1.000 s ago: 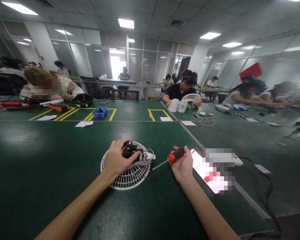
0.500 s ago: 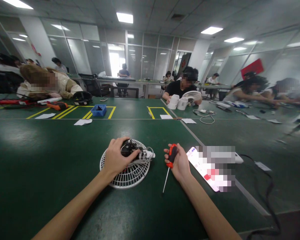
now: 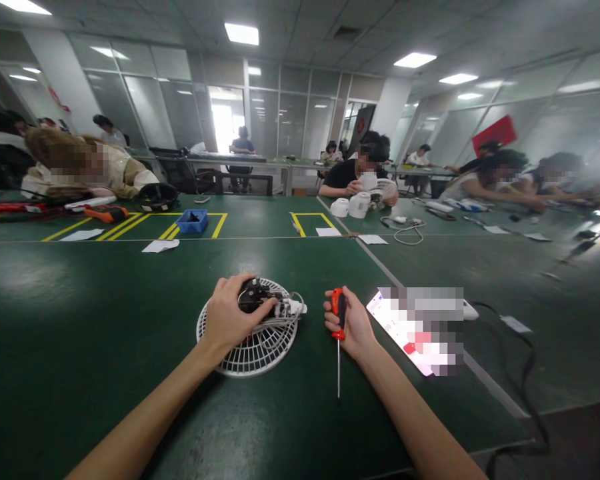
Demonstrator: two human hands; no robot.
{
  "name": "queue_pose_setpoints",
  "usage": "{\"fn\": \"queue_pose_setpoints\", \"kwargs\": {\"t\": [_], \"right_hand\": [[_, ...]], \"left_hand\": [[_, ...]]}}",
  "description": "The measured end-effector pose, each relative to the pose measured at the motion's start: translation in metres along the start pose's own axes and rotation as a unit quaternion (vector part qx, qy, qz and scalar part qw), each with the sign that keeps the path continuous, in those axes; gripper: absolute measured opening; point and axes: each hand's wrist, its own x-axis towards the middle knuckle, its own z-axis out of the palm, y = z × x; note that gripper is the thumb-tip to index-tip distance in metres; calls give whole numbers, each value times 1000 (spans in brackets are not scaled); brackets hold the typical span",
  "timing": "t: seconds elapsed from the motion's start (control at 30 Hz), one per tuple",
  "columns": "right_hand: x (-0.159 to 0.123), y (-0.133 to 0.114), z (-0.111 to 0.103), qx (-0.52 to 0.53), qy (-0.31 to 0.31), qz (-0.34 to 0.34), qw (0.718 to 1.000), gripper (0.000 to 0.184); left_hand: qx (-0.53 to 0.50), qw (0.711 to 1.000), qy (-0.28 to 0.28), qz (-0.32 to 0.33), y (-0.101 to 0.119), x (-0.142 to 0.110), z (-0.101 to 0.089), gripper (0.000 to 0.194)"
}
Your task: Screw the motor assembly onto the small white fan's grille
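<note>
A round white fan grille (image 3: 257,360) lies on the green table with a black fan motor (image 3: 254,297) and bundled pale wires on top of it. My left hand (image 3: 230,317) is wrapped over the motor from the left, thumb along its near side. To the right of the grille, my right hand (image 3: 353,320) is closed around the red and black handle of a screwdriver (image 3: 339,313). Its metal shaft points down toward me, and the tip is apart from the grille. A white connector piece (image 3: 296,307) sticks out at the motor's right side.
A lit phone (image 3: 397,330) lies right of my right hand, with a black cable (image 3: 527,373) beyond. Farther off are a blue bin (image 3: 193,221), paper slips (image 3: 161,246) and white cups or housings (image 3: 359,205). A co-worker (image 3: 350,175) sits across the table.
The screwdriver has swung from a slant to nearly straight toward me in my right hand. My left hand stays on the motor. The co-worker opposite has lifted a white part.
</note>
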Motion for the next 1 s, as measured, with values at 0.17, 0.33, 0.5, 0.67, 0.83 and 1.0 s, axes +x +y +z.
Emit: {"fn": "queue_pose_setpoints", "kwargs": {"t": [0.17,0.33,0.5,0.67,0.83,1.0], "right_hand": [[1,2,-5,6,-61,33,998,36],[4,5,-8,-11,-118,61,991,31],[4,4,-8,-36,-114,50,992,20],[6,4,-9,-75,-89,35,993,17],[10,6,-11,-92,-59,19,994,21],[8,6,-12,-82,-56,-4,995,44]], "left_hand": [[-4,1000,0,0,1,0,0,48],[0,1000,-1,-3,0,-1,2,46],[0,1000,-9,-6,-4,1,0,47],[-2,999,-36,-22,-17,4,-8,54],[-5,997,-70,-43,-36,5,-27,63],[0,987,-147,-64,-60,9,-60,69]]}}
